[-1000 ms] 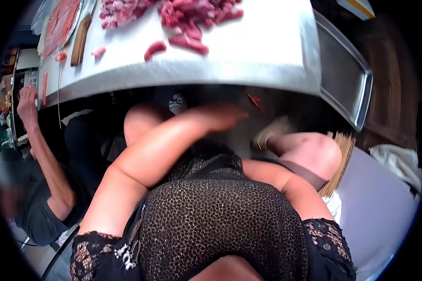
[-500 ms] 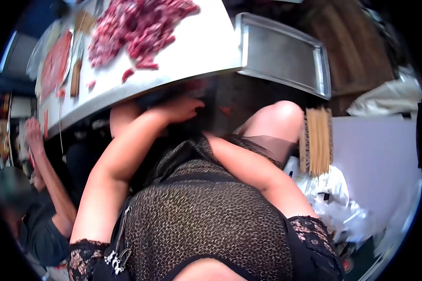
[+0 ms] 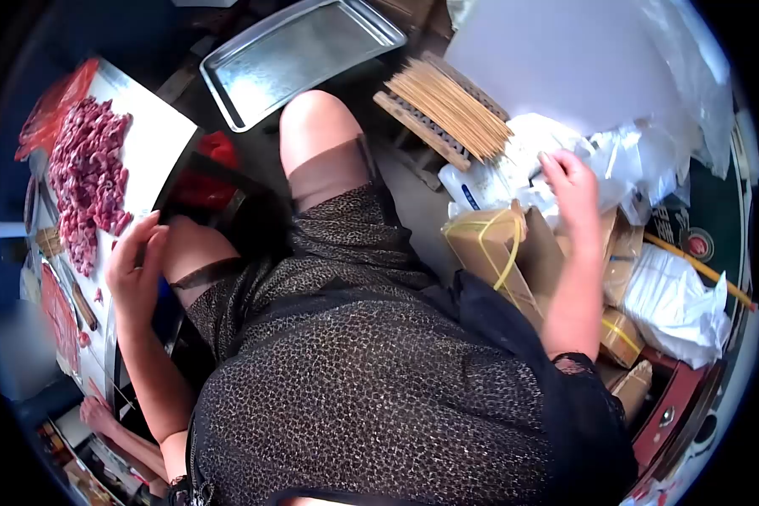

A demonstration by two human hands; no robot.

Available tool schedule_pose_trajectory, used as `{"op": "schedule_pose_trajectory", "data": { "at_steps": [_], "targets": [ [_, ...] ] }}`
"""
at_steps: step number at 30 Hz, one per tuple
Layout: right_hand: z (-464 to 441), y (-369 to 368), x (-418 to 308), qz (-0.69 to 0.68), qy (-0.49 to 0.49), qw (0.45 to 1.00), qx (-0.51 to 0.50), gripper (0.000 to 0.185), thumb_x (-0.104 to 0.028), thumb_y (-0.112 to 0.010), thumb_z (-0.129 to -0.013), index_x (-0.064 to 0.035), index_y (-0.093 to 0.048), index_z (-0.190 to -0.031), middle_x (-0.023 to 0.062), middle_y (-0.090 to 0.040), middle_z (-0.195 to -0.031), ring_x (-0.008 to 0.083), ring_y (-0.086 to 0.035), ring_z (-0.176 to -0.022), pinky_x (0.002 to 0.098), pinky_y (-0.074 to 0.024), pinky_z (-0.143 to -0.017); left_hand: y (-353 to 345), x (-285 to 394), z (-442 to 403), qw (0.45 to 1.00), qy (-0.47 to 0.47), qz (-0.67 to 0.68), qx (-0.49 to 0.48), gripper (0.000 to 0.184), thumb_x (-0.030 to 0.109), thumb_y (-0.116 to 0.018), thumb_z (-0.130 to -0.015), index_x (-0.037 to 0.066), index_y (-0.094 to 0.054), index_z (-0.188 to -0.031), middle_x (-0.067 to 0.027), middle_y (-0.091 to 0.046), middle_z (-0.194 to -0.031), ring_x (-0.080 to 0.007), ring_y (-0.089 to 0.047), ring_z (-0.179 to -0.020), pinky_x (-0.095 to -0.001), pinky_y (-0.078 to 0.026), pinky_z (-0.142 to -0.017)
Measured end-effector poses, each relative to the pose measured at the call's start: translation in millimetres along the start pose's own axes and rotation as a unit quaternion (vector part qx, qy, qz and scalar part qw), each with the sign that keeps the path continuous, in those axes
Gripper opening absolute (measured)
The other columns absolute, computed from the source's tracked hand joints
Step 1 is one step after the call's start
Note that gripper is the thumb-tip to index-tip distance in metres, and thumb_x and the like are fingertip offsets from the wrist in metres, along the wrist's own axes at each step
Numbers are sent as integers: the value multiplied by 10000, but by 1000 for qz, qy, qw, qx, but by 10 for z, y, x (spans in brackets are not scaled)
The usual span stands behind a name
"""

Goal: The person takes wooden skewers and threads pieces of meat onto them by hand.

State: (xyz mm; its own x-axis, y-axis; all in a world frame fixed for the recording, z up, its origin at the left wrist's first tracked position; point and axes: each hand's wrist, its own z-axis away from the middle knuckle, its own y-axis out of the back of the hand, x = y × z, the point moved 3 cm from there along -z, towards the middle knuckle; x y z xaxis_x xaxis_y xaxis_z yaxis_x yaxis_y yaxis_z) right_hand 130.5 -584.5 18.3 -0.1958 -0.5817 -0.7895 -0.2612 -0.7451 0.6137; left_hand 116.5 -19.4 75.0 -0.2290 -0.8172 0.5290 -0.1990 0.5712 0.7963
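Note:
My left hand (image 3: 135, 266) is raised beside the near edge of the white table (image 3: 164, 131), close to a heap of raw meat pieces (image 3: 88, 181). Its fingers are loosely bent and apart, with nothing visible in them. On the other side, my right hand (image 3: 575, 190) hovers over white plastic bags (image 3: 535, 139). Those fingers are half curled and slightly apart, and I see nothing held. Just left of that hand, a bundle of thin bamboo skewers (image 3: 447, 105) rests on a notched wooden rack (image 3: 422, 131).
An oblong metal tray (image 3: 299, 59) lies beyond my knees. A wooden-handled knife (image 3: 83, 308) and red plastic (image 3: 59, 110) are on the table. An open cardboard box (image 3: 489, 249) stands at my right. Another person's hand (image 3: 99, 415) shows at lower left.
My view has swung right. My hands, earlier low near my lap, are now raised and wide apart, the left toward the table and the right toward the plastic bags and skewers.

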Motion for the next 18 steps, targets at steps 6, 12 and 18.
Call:
{"op": "schedule_pose_trajectory", "data": {
  "at_steps": [6,12,18],
  "targets": [
    [445,310,542,83,-64,981,-165,232,-215,-586,-886,-49,-603,-725,-26,-552,-631,59,-485,-581,235,-398,-545,150,-195,55,997,69,-17,8,232,71,-620,-867,23,-635,-1093,-27,-633,-783,-97,-609,-795,-240,-480,-742],
    [190,-923,-540,-92,81,962,-242,122,-59,-598,-859,28,-651,-925,47,-613,-764,98,-570,-696,239,-463,-634,435,-122,114,989,106,-97,42,236,131,-641,-843,60,-645,-1068,-59,-637,-764,-99,-586,-708,-252,-469,-684],
    [-296,-1703,-1076,-162,143,930,-299,178,-119,-601,-874,3,-652,-992,38,-613,-774,86,-563,-670,217,-449,-603,413,-689,320,982,155,-83,75,251,128,-627,-854,62,-631,-1097,-53,-653,-807,-106,-604,-741,-256,-478,-709]
  ]
}}
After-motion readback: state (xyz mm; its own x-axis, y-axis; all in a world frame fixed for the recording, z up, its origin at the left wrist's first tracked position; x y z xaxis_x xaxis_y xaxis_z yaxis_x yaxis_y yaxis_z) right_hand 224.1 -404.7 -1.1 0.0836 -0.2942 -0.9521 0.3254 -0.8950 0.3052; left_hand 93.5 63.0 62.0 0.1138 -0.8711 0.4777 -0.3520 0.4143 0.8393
